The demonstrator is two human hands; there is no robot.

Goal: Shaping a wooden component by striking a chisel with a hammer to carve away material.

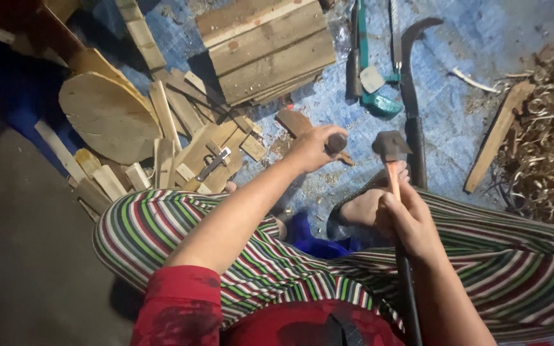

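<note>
Hammer [390,146], raised over the blue tarp [456,96]: we clench its handle in the right hand [405,221] while the left hand [315,148] grips a small dark peg [336,142], steadying it upright beneath the head.

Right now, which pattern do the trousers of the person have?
The trousers have stripes of green, dark red, white and black, seen best in the head view.

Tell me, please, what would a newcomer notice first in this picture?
First, the right hand at centre gripping a hammer by its handle, head up. Just left of it, the left hand holds a small dark tool over the blue tarp. Then the striped trousers across the bottom and the wood offcuts piled upper left.
</note>
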